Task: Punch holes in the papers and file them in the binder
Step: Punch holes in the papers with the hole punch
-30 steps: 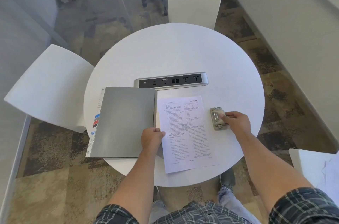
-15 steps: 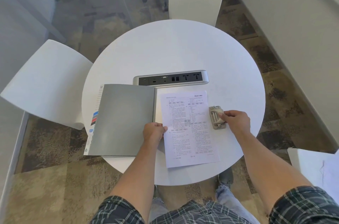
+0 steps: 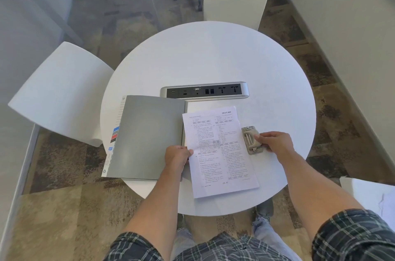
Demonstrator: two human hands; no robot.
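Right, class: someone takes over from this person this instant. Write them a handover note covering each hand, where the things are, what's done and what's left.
Left hand: pinching the left edge of the printed sheet.
Right hand: fingers on the metal hole punch, which sits at the sheet's right edge.
Binder: on the table, left of the sheet, grey cover showing.
Done: things laid out; no holes are visible in the sheet.
Left: punch the sheet, then file it in the binder.
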